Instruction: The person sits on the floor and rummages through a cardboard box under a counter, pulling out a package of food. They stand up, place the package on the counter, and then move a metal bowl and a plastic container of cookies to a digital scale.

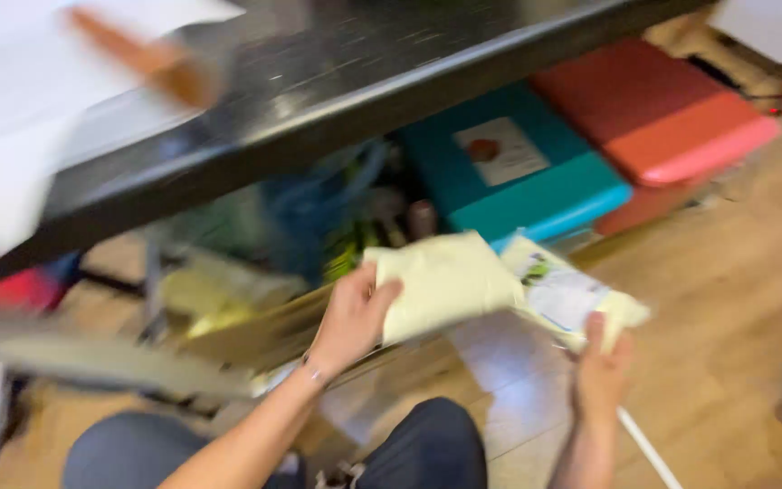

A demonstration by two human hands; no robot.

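My left hand (352,317) grips the left edge of a pale yellow flat packet (445,281) held above my lap. My right hand (601,371) holds a second pale packet with a printed label (565,294) by its lower right corner, its left end tucked under the first packet. Both packets hover over an open cardboard box (255,335) on the floor. The picture is blurred by motion.
A dark tabletop (337,81) with white papers (20,100) and an orange-handled tool (151,59) spans the top. Under it stand a teal box (536,195), a red box (658,113) and a blue bag (309,213). My knees (418,448) are over a wooden floor (735,299).
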